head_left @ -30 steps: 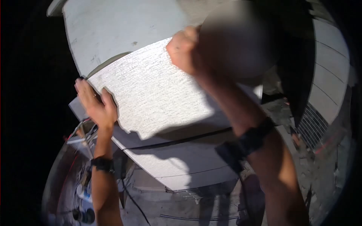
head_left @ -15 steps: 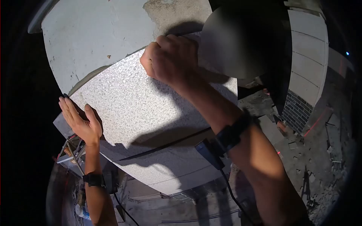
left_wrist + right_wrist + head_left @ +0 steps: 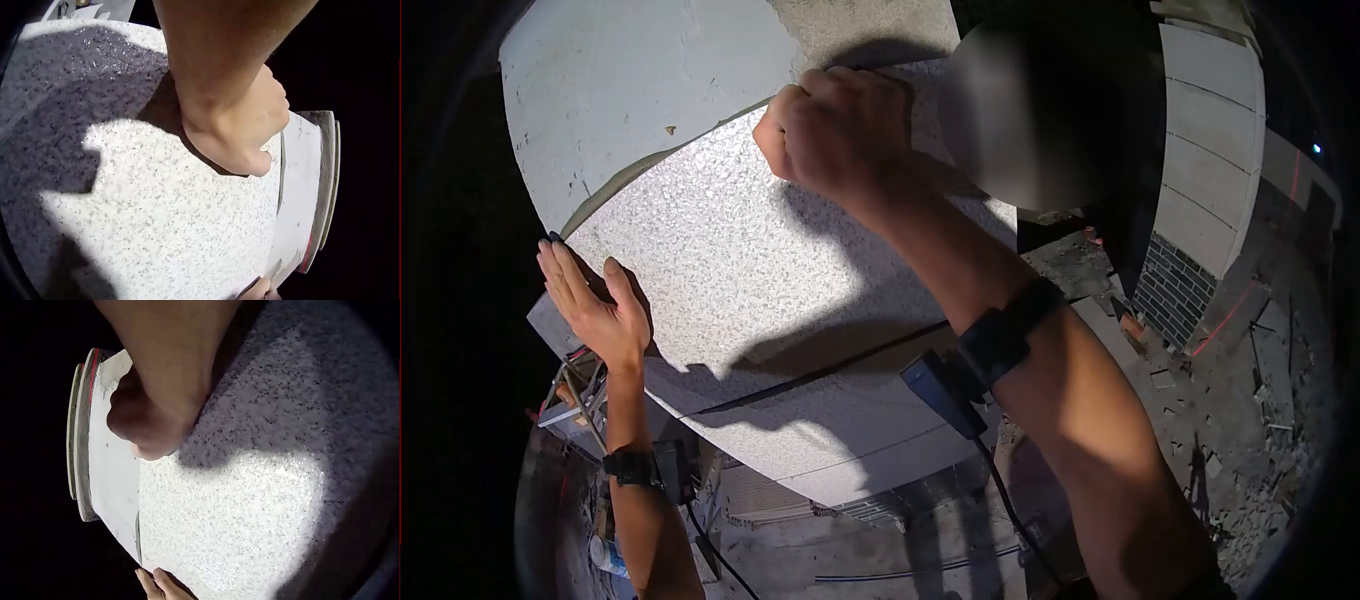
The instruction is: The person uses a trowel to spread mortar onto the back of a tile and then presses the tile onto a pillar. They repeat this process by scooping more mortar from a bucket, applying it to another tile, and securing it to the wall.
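Observation:
A large speckled white tile [image 3: 700, 210] covers the face of a pillar-like wall. My left hand [image 3: 600, 310] lies along its left edge with fingers straight and thumb apart. Close to the tile's upper edge, my right hand [image 3: 840, 130] is balled into a fist against the surface, with nothing seen inside it. The right wrist view shows that fist [image 3: 150, 419] near the joint between the tile and the grey wall [image 3: 112, 469]. A dark joint [image 3: 830, 370] runs under the tile, above a lower tile [image 3: 800, 450].
Bare grey wall [image 3: 630, 90] rises above the tile, with a gap along part of the joint. To the right stands another tiled pillar [image 3: 1210, 150] with dark brick-like cladding [image 3: 1180, 290] at its foot. Rubble [image 3: 1260, 450] litters the ground. A metal frame [image 3: 575, 395] stands at left.
The head view has shifted, so the tile and both hands sit further left in it. My right fist, blurred a second ago, now shows sharply against the tile. My left hand keeps its place.

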Motion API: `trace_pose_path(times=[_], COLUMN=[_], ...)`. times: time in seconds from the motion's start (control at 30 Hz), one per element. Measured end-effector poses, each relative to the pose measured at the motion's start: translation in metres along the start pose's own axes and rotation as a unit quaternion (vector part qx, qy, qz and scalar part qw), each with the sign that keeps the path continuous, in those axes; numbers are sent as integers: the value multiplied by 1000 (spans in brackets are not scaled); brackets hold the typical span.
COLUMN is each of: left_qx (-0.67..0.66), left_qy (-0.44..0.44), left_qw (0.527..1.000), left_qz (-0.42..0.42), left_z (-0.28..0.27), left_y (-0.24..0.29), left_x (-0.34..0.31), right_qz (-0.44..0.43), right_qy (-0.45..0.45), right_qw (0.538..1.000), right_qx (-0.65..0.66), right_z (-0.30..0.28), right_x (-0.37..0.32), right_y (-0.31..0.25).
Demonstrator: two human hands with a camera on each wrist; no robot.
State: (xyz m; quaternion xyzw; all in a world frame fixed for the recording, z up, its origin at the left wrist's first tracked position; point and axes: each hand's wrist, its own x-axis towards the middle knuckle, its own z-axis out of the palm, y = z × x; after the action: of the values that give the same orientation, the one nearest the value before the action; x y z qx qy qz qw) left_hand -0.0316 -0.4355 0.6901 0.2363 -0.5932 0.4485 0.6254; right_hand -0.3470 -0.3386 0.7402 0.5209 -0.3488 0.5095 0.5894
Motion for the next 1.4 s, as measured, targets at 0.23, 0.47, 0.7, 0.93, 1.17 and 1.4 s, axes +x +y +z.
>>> trace_pose_path(times=[0.23, 0.47, 0.7, 0.93, 1.17, 1.4], left_qx=[-4, -40, -75, -61, -95, -112], left_qy=[5, 43, 80, -5, 3, 58], left_qw=[1000, 998, 994, 997, 991, 987], left_qz=[-5, -11, -3, -51, -94, -100], left_z=[1, 11, 9, -14, -18, -16], left_y=[4, -11, -11, 22, 20, 16], left_x=[-2, -17, -23, -89, -96, -98], right_qz=[16, -42, -86, -29, 42, -99], right_qy=[-18, -149, -82, -47, -228, -39], right_qw=[1000, 988, 991, 988, 973, 981], right_qx=[2, 27, -68, -143, -14, -159], right_z=[-2, -18, 4, 15, 48, 25], right_x=[2, 6, -14, -23, -47, -3], right_y=[-1, 4, 20, 23, 115, 22])
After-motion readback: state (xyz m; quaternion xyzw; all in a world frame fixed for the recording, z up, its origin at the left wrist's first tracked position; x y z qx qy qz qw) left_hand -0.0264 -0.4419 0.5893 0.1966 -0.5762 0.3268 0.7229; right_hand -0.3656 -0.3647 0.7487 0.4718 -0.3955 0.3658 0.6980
